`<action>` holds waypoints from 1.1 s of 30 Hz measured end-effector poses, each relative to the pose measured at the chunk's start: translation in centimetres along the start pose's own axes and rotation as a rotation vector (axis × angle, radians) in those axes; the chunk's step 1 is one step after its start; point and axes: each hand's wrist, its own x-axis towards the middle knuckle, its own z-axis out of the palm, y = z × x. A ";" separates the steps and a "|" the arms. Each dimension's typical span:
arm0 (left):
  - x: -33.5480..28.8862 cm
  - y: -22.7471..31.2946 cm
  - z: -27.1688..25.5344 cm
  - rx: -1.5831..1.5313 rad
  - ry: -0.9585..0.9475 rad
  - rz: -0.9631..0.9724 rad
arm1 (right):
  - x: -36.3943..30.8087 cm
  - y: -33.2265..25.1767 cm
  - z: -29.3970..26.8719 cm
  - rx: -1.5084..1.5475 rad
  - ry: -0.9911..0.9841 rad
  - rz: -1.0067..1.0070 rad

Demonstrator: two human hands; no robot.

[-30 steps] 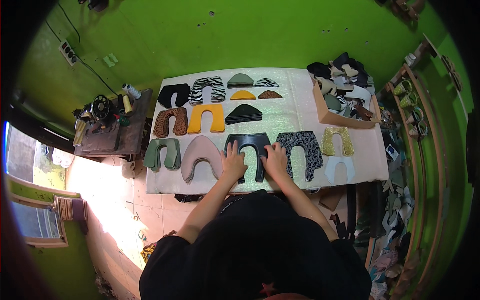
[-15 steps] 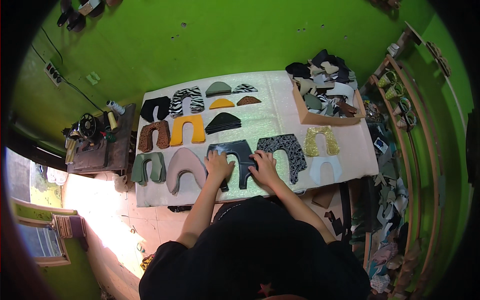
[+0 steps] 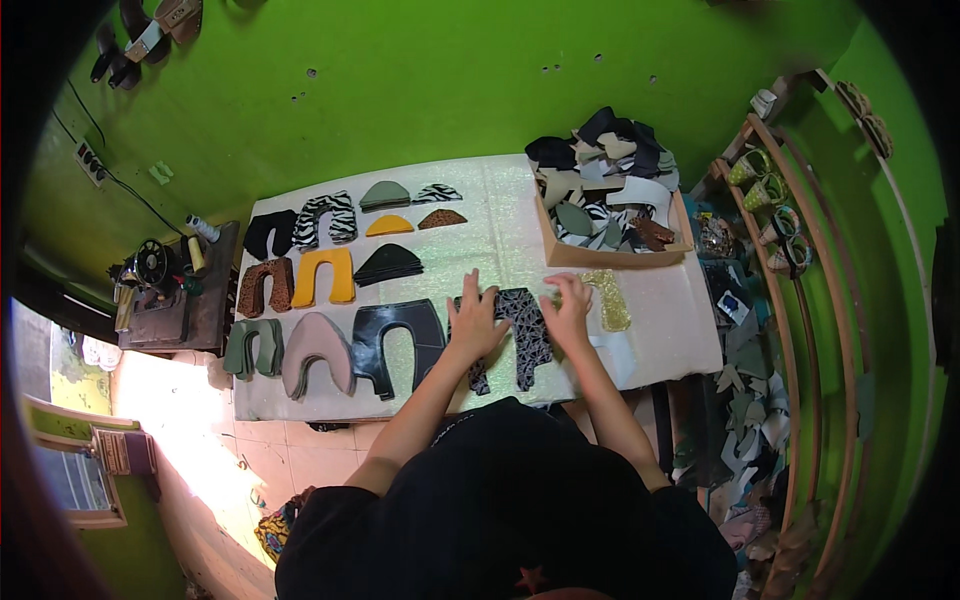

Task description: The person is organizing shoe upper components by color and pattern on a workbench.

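My left hand [image 3: 474, 320] and my right hand [image 3: 568, 312] lie flat, fingers spread, on a dark patterned U-shaped leather piece [image 3: 524, 336] near the front edge of a pale table [image 3: 500, 215]. A glossy black U-shaped piece [image 3: 396, 342] lies just left of my left hand. A gold glittery piece [image 3: 607, 297] lies right of my right hand, with a white piece [image 3: 618, 358] below it. Neither hand grips anything.
More cut pieces lie in rows at the left: pink [image 3: 316, 350], green [image 3: 253, 345], yellow [image 3: 323, 276], brown [image 3: 261, 286], zebra-striped [image 3: 325, 217]. A cardboard box [image 3: 612, 250] of scraps stands back right. A sewing machine [image 3: 155, 270] sits on a side table left; wooden racks [image 3: 800, 260] right.
Both hands have shifted from the glossy black piece rightward onto the dark patterned piece. The view has also swung, so the table sits further right in the picture.
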 end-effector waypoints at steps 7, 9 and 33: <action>4.5 6.8 2.5 0.046 -0.029 0.222 | 7.4 5.0 -4.3 -0.097 0.118 0.004; 5.9 8.3 3.2 0.080 -0.025 0.301 | 9.4 6.0 -4.9 -0.121 0.066 0.016; 10.4 8.7 4.2 -0.365 0.017 0.108 | 13.7 7.0 -5.4 0.593 -0.115 0.221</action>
